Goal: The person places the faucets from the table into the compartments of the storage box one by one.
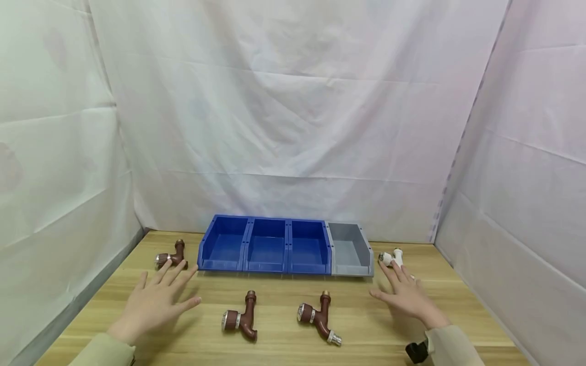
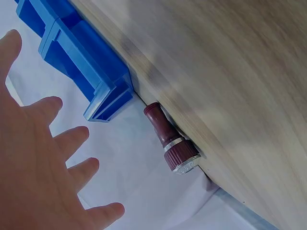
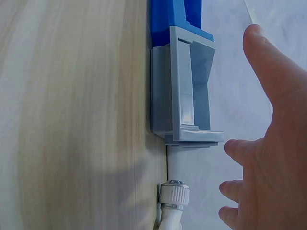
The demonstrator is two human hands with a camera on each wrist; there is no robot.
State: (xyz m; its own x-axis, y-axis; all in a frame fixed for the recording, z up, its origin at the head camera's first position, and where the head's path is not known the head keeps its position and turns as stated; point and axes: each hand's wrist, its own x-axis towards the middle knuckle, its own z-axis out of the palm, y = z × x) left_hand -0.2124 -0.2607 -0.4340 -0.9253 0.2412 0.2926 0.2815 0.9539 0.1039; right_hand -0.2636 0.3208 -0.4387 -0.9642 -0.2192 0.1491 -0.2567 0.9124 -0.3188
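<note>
Left hand (image 1: 155, 303) near brown tap (image 1: 179, 250), right hand (image 1: 406, 296) near white tap (image 1: 398, 257), fingers (image 2: 73, 141) spread wide

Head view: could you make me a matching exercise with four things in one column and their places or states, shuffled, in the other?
1. Grey bin
2. White tap
3. Left hand
4. Three blue bins

A. fingers spread, near the leftmost brown tap
B. side by side
C. partly hidden by the right hand
D. right of all the blue ones

Pairs: 1-D, 2-C, 3-A, 4-B
</note>
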